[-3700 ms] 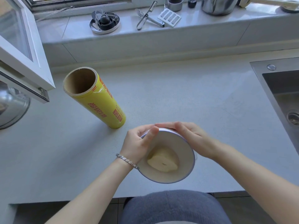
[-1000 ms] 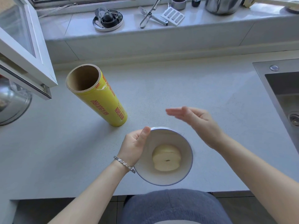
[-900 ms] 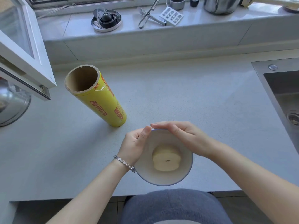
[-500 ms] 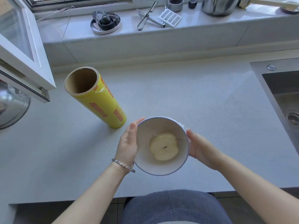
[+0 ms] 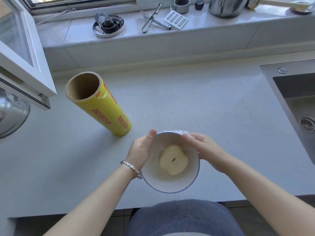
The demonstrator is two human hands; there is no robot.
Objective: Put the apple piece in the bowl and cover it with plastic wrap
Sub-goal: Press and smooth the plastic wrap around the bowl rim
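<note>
A white bowl (image 5: 172,183) with a bluish rim sits near the counter's front edge, with a pale halved apple piece (image 5: 173,160) lying cut side up inside. Clear plastic wrap (image 5: 177,131) is stretched over the bowl and bunches at the far rim. My left hand (image 5: 140,150) grips the bowl's left side, thumb over the rim. My right hand (image 5: 204,148) presses on the right rim, fingers on the wrap. The yellow plastic wrap roll (image 5: 100,104) stands upright to the left, apart from both hands.
A steel sink (image 5: 296,103) is sunk into the counter at the right. An open window sash (image 5: 22,53) juts over the left side, with a metal pot (image 5: 12,114) under it. The sill holds a peeler (image 5: 151,18), a grater, a kettle and a round tray.
My right hand lifted off the bowl, came back onto its rim, then slid round to the right side. The bowl shifted a little away and back; the left hand kept its hold.
</note>
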